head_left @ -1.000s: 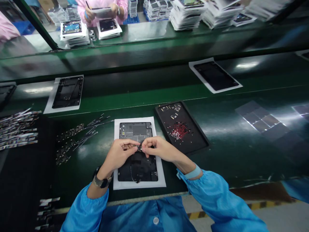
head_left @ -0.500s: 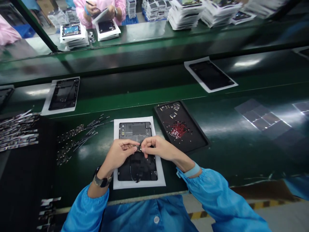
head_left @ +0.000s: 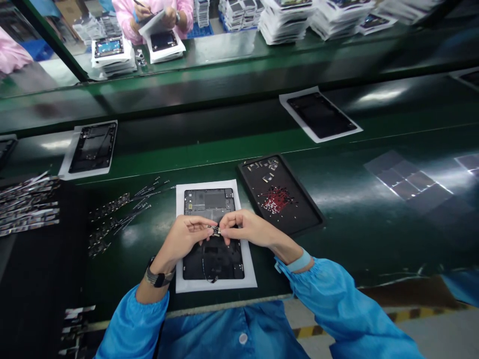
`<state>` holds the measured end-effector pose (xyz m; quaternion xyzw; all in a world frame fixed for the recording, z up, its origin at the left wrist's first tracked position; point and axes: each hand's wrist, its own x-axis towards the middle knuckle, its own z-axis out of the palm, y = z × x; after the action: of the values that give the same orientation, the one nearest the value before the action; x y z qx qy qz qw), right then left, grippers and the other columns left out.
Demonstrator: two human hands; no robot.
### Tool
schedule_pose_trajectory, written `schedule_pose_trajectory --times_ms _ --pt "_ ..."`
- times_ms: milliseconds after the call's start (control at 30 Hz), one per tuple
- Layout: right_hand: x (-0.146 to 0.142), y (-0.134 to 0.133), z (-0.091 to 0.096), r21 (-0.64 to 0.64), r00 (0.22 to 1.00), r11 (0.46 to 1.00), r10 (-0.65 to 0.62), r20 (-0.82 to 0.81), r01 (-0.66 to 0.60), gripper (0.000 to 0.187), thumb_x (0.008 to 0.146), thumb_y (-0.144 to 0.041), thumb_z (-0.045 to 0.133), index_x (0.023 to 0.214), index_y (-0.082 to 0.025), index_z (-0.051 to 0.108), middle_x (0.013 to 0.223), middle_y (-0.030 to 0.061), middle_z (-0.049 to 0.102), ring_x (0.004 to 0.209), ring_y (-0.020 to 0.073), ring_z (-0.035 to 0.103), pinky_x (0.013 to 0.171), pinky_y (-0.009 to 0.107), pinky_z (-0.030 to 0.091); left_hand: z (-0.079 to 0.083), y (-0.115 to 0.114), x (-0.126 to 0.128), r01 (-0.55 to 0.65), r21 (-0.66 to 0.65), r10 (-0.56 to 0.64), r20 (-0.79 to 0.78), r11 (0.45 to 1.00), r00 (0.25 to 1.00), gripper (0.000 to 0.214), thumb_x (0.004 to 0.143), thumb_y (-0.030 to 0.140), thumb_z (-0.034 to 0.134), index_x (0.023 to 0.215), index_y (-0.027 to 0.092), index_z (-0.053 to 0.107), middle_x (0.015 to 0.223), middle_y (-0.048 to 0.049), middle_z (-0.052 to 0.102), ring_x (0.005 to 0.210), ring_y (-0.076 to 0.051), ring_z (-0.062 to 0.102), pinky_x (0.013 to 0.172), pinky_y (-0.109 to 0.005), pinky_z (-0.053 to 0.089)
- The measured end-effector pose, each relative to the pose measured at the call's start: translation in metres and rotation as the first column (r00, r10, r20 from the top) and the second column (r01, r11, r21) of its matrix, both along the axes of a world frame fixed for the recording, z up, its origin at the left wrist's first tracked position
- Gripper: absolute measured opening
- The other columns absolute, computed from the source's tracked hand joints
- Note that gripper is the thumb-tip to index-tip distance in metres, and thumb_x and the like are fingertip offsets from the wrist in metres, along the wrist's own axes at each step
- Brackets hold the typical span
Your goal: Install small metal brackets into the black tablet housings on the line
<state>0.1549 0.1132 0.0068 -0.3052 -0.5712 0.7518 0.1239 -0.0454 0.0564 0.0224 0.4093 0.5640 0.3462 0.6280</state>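
Note:
An open tablet back housing (head_left: pixel 212 202) lies on a white sheet (head_left: pixel 249 269) on the green bench in front of me. Both my hands hover over its middle. My left hand (head_left: pixel 185 238) and my right hand (head_left: pixel 245 228) pinch the same small dark component (head_left: pixel 215 230) between their fingertips, one from each side. A thin black cable (head_left: pixel 207 271) curls over the housing's lower part.
A black tray (head_left: pixel 299 219) with small red parts and a few metal pieces sits to the right. Thin flex cables (head_left: pixel 119 212) and strips (head_left: pixel 28 204) lie to the left. Two more housings on sheets (head_left: pixel 90 148) (head_left: pixel 320 114) ride the conveyor behind. A person in pink (head_left: pixel 155 12) works at the far bench with stacks.
The housings on the conveyor have slid left. My hands stay almost still over the housing, pinching the small component. The person in pink has tilted up the piece they hold.

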Motion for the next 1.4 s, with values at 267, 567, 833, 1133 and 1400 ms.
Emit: schedule_pose_trajectory --times_ms 267,567,833,1133,1400 --pt "0.0000 -0.0017 -0.0025 0.036 0.999 0.998 -0.046 0.008 0.046 0.028 0.080 -0.042 0.071 0.080 -0.016 0.062 0.065 0.0022 0.069 0.060 0.0128 0.059 0.061 0.025 0.042 -0.0003 -0.0021 0.0049 -0.054 0.014 0.054 -0.041 0.998 0.998 0.023 0.067 0.026 0.077 0.085 0.011 0.079 0.057 -0.0024 0.065 0.049 -0.010 0.051 0.048 -0.022 0.042" --pt "0.0005 -0.0001 -0.0013 0.055 0.999 0.997 -0.054 0.000 0.054 0.027 0.079 -0.041 0.072 0.080 -0.015 0.066 0.065 0.0019 0.070 0.061 0.0133 0.061 0.062 0.026 0.044 0.0004 0.0004 0.0006 -0.032 -0.026 0.033 0.023 0.999 0.999 0.025 0.065 0.025 0.079 0.086 0.011 0.079 0.056 -0.0023 0.065 0.048 -0.009 0.051 0.049 -0.021 0.042" --pt "0.0016 0.0014 -0.0047 0.043 0.999 0.999 -0.024 -0.028 0.026 0.031 0.077 -0.045 0.075 0.079 -0.015 0.068 0.068 0.0033 0.073 0.064 0.0144 0.064 0.064 0.026 0.047 -0.0031 0.0005 0.0013 0.003 -0.041 -0.001 0.038 0.999 0.999 0.024 0.064 0.025 0.079 0.084 0.012 0.079 0.056 -0.0030 0.065 0.048 -0.010 0.052 0.048 -0.022 0.044" --pt "0.0014 0.0006 -0.0090 0.022 0.999 1.000 -0.008 -0.033 0.008 0.032 0.078 -0.046 0.074 0.080 -0.014 0.067 0.071 0.0051 0.075 0.065 0.0144 0.066 0.064 0.025 0.046 -0.0053 -0.0007 0.0020 -0.004 -0.038 0.005 0.024 0.999 1.000 0.023 0.064 0.024 0.079 0.083 0.011 0.079 0.056 -0.0031 0.066 0.049 -0.011 0.053 0.048 -0.022 0.044" --pt "0.0016 0.0008 -0.0082 0.000 0.999 1.000 -0.015 -0.029 0.015 0.036 0.075 -0.049 0.076 0.080 -0.015 0.067 0.071 0.0056 0.075 0.068 0.0164 0.069 0.067 0.027 0.049 -0.0025 -0.0032 0.0036 -0.001 -0.016 0.001 -0.027 1.000 1.000 0.021 0.067 0.025 0.078 0.083 0.012 0.079 0.054 -0.0016 0.064 0.046 -0.010 0.053 0.048 -0.023 0.045"
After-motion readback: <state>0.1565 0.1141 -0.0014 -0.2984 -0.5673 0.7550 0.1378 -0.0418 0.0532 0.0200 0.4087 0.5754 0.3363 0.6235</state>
